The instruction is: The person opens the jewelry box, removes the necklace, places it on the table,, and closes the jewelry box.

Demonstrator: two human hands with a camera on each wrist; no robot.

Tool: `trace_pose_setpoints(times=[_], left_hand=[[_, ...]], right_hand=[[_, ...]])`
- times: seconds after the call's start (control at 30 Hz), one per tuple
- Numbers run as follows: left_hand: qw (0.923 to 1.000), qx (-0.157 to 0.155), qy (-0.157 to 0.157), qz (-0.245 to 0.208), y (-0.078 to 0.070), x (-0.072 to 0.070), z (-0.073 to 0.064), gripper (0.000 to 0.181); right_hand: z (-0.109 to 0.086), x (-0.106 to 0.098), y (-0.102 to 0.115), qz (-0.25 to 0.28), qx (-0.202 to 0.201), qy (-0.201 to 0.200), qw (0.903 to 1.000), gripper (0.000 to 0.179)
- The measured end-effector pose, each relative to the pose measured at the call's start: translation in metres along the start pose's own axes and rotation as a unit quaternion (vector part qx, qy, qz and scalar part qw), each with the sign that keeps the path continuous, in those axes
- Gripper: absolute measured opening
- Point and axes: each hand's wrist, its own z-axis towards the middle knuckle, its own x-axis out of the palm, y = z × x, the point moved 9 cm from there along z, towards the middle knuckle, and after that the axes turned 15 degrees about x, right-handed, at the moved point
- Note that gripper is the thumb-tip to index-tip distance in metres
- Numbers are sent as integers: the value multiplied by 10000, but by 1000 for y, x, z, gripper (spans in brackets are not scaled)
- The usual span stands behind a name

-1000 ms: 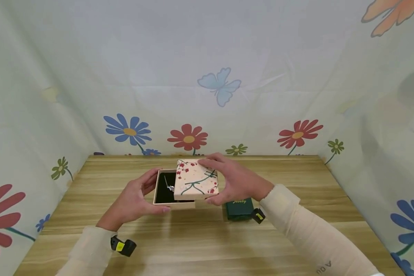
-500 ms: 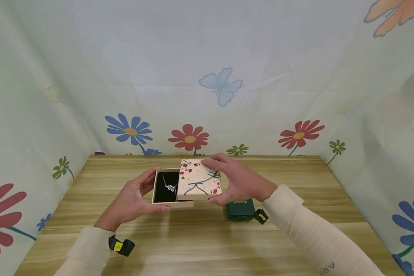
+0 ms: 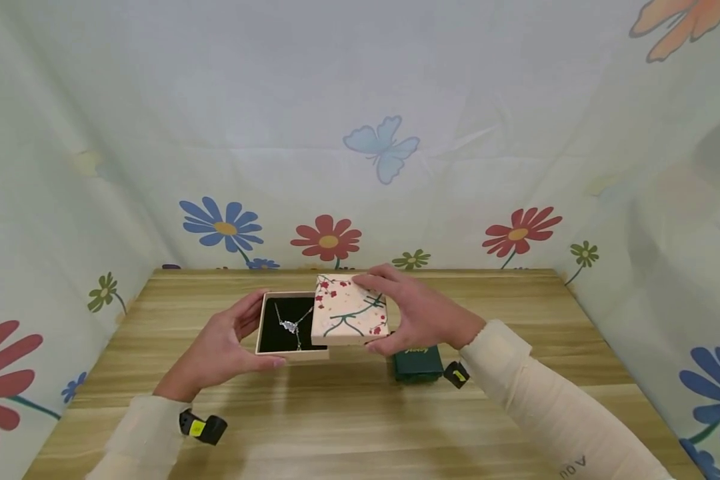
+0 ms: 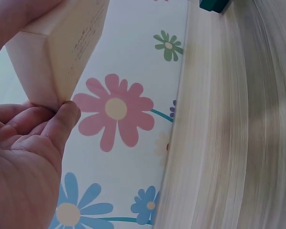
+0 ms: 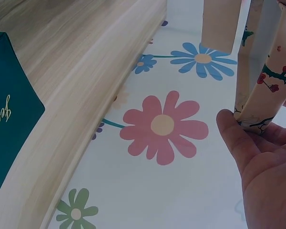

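Observation:
My left hand [image 3: 223, 343] grips the cream box base [image 3: 294, 355] by its left side, thumb along the front edge. On the base's black lining lies a silver necklace [image 3: 289, 327] with a sparkling pendant. The right hand [image 3: 423, 310] holds the lid [image 3: 349, 310], cream with red blossoms and green branches, between thumb and fingers. This lid overlaps the right part of the base in the head view. From the left wrist, the underside of the box base [image 4: 69, 52] shows small print. In the right wrist view the hollow lid [image 5: 267, 71] is seen edge-on.
A dark green box [image 3: 418, 365] with gold "Jewelry" lettering sits on the wooden table [image 3: 336, 427], below the right hand. Behind and beside the table hangs a pale curtain [image 3: 264, 133] printed with flowers and butterflies.
The lid has shifted slightly right and the box base slightly left, each in its hand. More of the black lining and the whole pendant now show.

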Motion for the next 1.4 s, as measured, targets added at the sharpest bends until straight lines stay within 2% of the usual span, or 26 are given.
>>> trace_pose_setpoints(times=[0.5, 0.93, 1.4], left_hand=[[9999, 132, 16, 99, -1, -10, -1, 120], [9995, 285, -29, -100, -1, -18, -4, 116], [9994, 311, -74, -103, -1, -25, -9, 116]], right_hand=[[-5, -5, -7, 27, 108, -27, 9999, 97], [-8, -9, -12, -30, 236, -34, 9997, 96], [-6, -12, -13, -91, 268, -34, 9996, 96]])
